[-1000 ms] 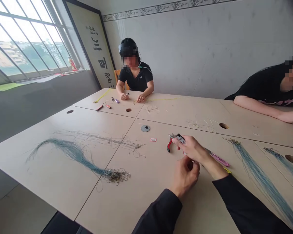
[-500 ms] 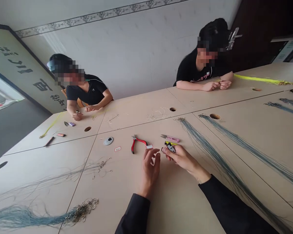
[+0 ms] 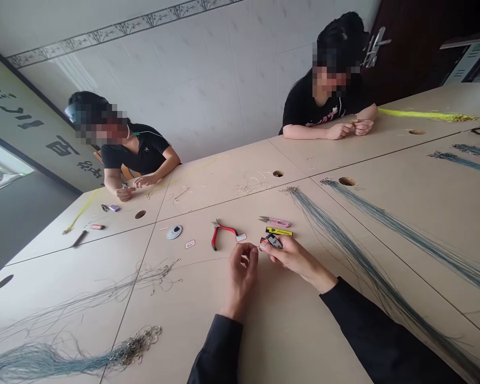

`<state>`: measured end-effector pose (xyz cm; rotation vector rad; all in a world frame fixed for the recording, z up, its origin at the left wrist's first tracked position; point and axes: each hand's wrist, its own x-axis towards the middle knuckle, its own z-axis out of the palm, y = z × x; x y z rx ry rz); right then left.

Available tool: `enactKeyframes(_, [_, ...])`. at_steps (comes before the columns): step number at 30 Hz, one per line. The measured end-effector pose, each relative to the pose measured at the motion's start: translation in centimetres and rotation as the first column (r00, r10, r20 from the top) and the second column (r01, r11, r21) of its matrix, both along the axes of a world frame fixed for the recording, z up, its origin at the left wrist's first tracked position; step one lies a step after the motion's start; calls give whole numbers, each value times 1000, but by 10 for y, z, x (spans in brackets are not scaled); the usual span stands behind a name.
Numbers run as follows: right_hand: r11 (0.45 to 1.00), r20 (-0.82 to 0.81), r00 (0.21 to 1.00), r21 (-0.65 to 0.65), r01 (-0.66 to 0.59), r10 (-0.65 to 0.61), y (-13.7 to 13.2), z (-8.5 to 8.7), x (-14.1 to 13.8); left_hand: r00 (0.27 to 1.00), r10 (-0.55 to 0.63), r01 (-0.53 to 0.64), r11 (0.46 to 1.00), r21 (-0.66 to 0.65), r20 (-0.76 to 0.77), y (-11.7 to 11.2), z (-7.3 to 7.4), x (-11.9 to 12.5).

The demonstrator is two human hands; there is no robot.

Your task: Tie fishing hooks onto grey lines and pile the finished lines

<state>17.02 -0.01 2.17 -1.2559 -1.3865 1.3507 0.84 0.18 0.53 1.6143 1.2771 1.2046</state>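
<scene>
Your left hand [image 3: 243, 269] is pressing thumb and finger together near red-handled pliers [image 3: 227, 229], any contents too small to tell; your right hand [image 3: 298, 257] is gripping a black-and-silver device [image 3: 274, 241].

Left hand [image 3: 242, 268] is held in a pinch; right hand [image 3: 295, 255] is closed in a grip; both forearms [image 3: 378, 325] are extended toward the far edge of the tabletop [image 3: 284, 330].
</scene>
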Motion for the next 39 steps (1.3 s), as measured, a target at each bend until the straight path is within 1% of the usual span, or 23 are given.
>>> enactKeyframes(4, [1000,-10,1000,2,-6,6,1,-3,-1,999,-18,21,998,-57,51,-1,2,1])
enactKeyframes(8, [997,-5,999,54,47,-47,0,2,-4,988,13,14,984,-176,151,1,1,0])
enactKeyframes(10, [995,1,999,82,51,-51,-1,4,-6,983,14,24,979,-202,186,3,0,-1])
enactKeyframes(14, [991,65,997,127,30,-38,0,3,-8,977,-5,51,976,-213,212,4,-1,-2])
enactKeyframes(20, [972,198,979,236,-1,-47,-2,3,-8,977,-25,71,974,-214,210,1,6,-1])
enactKeyframes(24, [965,265,963,262,-29,-43,-2,2,-7,979,-52,93,974,-204,197,0,7,-2])
enactKeyframes(27, [960,267,963,276,-43,-34,-1,-1,-7,984,-45,79,978,-193,175,0,6,-3])
enactKeyframes(30, [962,263,964,269,-48,-26,-1,-3,-6,980,-43,83,976,-200,196,1,6,-2])
enactKeyframes(35, [958,301,953,281,-49,-40,-2,0,-6,985,-57,91,973,-210,162,1,6,-2])
enactKeyframes(39, [959,286,957,278,-48,-35,-2,0,-8,986,-55,88,973,-213,160,2,3,-2])
